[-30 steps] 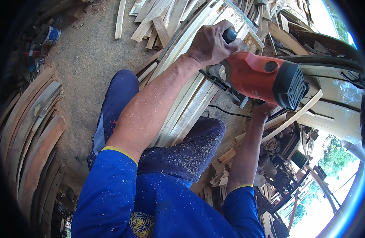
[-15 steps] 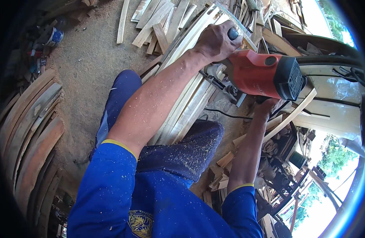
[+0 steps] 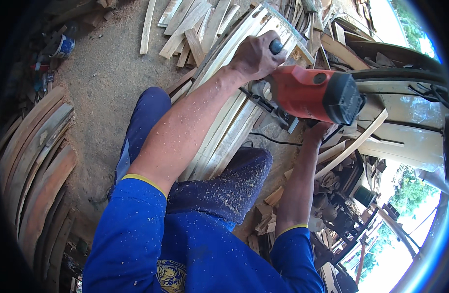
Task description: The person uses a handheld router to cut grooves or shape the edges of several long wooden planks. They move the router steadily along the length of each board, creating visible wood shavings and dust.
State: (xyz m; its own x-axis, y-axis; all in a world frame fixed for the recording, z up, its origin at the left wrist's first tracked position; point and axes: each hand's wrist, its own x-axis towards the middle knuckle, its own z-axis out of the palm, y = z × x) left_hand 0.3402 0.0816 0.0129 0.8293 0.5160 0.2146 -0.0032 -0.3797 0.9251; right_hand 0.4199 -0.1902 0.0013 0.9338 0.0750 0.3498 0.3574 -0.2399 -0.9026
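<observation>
A red and black electric planer (image 3: pixel 302 92) with a metal side guide (image 3: pixel 261 101) stands over a row of long, pale boards (image 3: pixel 215 128). My left hand (image 3: pixel 256 56) is wrapped round the dark knob (image 3: pixel 276 46) at its front. My right hand (image 3: pixel 322 129) grips the planer's rear end from below; the machine's body covers part of those fingers. The planer's sole is hidden, so its contact with the wood cannot be made out. Sawdust and shavings speckle my left forearm and trouser leg.
Curved timber pieces (image 3: pixel 43 161) are stacked at the left. Loose offcuts (image 3: pixel 185 34) lie on the sandy ground (image 3: pixel 102 73) at the far side. A dark power cord (image 3: pixel 276 140) runs below the planer. Scrap wood (image 3: pixel 349 141) and a pale panel (image 3: pixel 405 117) fill the right.
Both hands and the planer have shifted slightly left and toward me along the boards. Both grips look the same.
</observation>
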